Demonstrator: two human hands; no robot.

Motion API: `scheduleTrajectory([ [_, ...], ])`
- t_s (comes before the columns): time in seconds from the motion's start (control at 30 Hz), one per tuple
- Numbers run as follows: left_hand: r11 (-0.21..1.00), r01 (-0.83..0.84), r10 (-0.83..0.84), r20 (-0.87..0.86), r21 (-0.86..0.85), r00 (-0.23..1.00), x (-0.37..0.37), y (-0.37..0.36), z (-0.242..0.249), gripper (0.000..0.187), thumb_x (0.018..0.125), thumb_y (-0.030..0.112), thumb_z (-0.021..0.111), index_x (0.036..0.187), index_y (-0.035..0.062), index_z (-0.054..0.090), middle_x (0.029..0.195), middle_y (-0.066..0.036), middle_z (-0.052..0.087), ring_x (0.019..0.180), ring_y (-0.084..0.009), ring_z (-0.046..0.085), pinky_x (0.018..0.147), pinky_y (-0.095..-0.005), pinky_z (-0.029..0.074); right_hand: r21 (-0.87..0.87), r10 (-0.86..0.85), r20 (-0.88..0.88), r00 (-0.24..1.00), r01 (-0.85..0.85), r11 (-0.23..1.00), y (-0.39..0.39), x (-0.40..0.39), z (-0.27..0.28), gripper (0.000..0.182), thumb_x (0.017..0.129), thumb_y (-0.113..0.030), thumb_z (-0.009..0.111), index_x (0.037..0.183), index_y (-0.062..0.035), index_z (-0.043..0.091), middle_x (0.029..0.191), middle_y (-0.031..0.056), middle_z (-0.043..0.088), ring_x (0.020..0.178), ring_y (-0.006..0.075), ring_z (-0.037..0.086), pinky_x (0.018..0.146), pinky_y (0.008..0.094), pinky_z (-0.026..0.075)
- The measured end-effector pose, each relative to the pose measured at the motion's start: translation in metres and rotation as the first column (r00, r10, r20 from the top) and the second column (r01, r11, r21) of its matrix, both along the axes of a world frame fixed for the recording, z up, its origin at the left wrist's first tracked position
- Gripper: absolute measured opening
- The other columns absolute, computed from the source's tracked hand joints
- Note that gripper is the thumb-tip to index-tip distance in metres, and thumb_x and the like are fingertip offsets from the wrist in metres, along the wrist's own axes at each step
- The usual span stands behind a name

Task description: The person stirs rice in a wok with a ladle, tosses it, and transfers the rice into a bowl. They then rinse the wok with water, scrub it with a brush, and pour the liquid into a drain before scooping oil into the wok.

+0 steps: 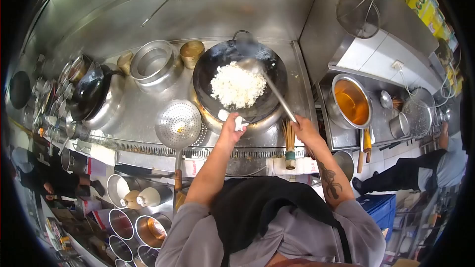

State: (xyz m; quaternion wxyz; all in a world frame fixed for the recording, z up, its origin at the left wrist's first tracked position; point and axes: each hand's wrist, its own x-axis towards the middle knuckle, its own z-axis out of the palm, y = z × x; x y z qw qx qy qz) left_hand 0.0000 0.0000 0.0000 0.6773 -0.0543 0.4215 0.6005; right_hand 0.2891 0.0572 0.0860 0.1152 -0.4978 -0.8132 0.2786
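Observation:
A large black wok (202,75) sits on the round burner, holding a pile of white, crumbly food (237,86) that looks like rice. My left hand (229,129) is closed around a folded white cloth (239,122) at the wok's near rim, where the handle is mostly hidden. Gripped in my right hand (306,131) is the long handle of a metal ladle (278,94). Its head rests at the right side of the food, partly blurred by steam or a smudge. A bamboo brush (290,148) stands just below my right hand.
Left of the wok lie a perforated skimmer (178,124) and stacked metal pots (154,64). A pot of orange liquid (350,101) is on the right counter, below a hanging strainer (358,16). Other people (415,170) stand at both sides.

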Motion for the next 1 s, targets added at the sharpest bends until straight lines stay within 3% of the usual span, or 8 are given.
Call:
scheduleTrajectory([
  [0.1, 0.998, -0.022, 0.024, 0.05, -0.056, 0.998, -0.013, -0.01, 0.008, 0.017, 0.085, 0.023, 0.06, 0.097, 0.0131, 0.052, 0.087, -0.007, 0.056, 0.074, -0.0208, 0.054, 0.051, -0.0316, 0.044, 0.348, -0.09, -0.013, 0.996, 0.089, 0.933, 0.015, -0.031, 0.001, 0.031, 0.09, -0.027, 0.056, 0.105, 0.0007, 0.059, 0.083, 0.022, 0.065, 0.072, 0.0304, 0.067, 0.068, 0.0397, 0.052],
  [0.27, 0.997, -0.032, 0.035, 0.046, -0.065, 0.998, -0.006, -0.003, -0.004, 0.015, 0.086, 0.021, 0.058, 0.096, 0.0117, 0.052, 0.083, -0.007, 0.058, 0.073, -0.0213, 0.056, 0.05, -0.0311, 0.045, -0.49, -0.264, -0.373, 0.889, 0.053, 0.87, 0.043, -0.096, -0.028, 0.021, 0.094, -0.023, 0.052, 0.089, -0.0028, 0.055, 0.06, 0.0067, 0.054, 0.041, 0.0152, 0.05, 0.039, 0.0317, 0.04],
  [0.37, 0.998, -0.005, 0.007, 0.042, -0.056, 0.999, -0.007, -0.005, 0.0, 0.011, 0.088, 0.021, 0.055, 0.095, 0.0127, 0.052, 0.083, -0.005, 0.058, 0.074, -0.02, 0.055, 0.055, -0.0321, 0.045, -0.582, -0.209, -0.29, 0.934, 0.001, 0.813, -0.006, -0.099, -0.001, 0.021, 0.094, -0.024, 0.052, 0.087, -0.0045, 0.054, 0.058, 0.0018, 0.049, 0.041, 0.0106, 0.046, 0.036, 0.0301, 0.037],
  [0.5, 0.999, -0.002, 0.003, 0.026, -0.041, 1.0, -0.01, 0.0, -0.007, 0.01, 0.089, 0.02, 0.054, 0.095, 0.0123, 0.053, 0.082, -0.005, 0.058, 0.074, -0.02, 0.056, 0.054, -0.0315, 0.046, -0.019, 0.299, -0.075, 0.951, -0.301, 0.953, -0.034, -0.021, 0.03, 0.019, 0.094, -0.021, 0.048, 0.095, -0.0026, 0.053, 0.072, 0.0191, 0.061, 0.056, 0.0292, 0.061, 0.051, 0.0388, 0.048],
  [0.7, 0.997, -0.041, 0.045, 0.055, -0.068, 0.997, 0.026, -0.051, 0.056, 0.013, 0.091, 0.021, 0.051, 0.1, 0.0118, 0.053, 0.088, -0.006, 0.057, 0.078, -0.0194, 0.056, 0.055, -0.0304, 0.045, 0.13, 0.12, 0.427, 0.896, -0.192, 0.973, -0.045, 0.002, 0.051, 0.033, 0.092, -0.018, 0.048, 0.12, -0.0004, 0.047, 0.074, 0.0241, 0.062, 0.07, 0.042, 0.061, 0.064, 0.0493, 0.049],
  [0.83, 0.987, -0.068, 0.088, 0.129, -0.146, 0.988, 0.026, -0.068, 0.088, 0.016, 0.093, 0.026, 0.049, 0.099, 0.0113, 0.052, 0.087, -0.006, 0.057, 0.076, -0.0217, 0.056, 0.053, -0.03, 0.046, 0.081, 0.159, 0.273, 0.949, -0.187, 0.979, -0.065, -0.005, 0.094, 0.026, 0.091, -0.015, 0.047, 0.112, 0.0011, 0.049, 0.077, 0.0253, 0.061, 0.075, 0.0425, 0.061, 0.068, 0.0496, 0.048],
  [0.9, 0.97, 0.037, -0.021, -0.07, 0.24, 0.997, 0.003, -0.057, 0.045, 0.018, 0.094, 0.028, 0.049, 0.099, 0.0101, 0.051, 0.084, -0.007, 0.058, 0.075, -0.0219, 0.057, 0.054, -0.0313, 0.048, 0.018, 0.185, 0.214, 0.959, -0.193, 0.981, -0.082, 0.001, 0.109, 0.027, 0.092, -0.017, 0.049, 0.113, 0.0, 0.051, 0.078, 0.0247, 0.061, 0.075, 0.0428, 0.061, 0.067, 0.0486, 0.047],
  [1.0, 0.996, 0.01, -0.006, 0.047, -0.088, 0.999, 0.029, -0.078, 0.092, 0.014, 0.095, 0.024, 0.046, 0.098, 0.0114, 0.052, 0.085, -0.005, 0.058, 0.075, -0.0188, 0.056, 0.054, -0.0301, 0.047, -0.041, 0.348, 0.033, 0.937, -0.347, 0.937, -0.088, 0.017, 0.15, 0.029, 0.093, -0.02, 0.051, 0.116, -0.0026, 0.053, 0.071, 0.0181, 0.061, 0.063, 0.0366, 0.06, 0.06, 0.0433, 0.046],
])
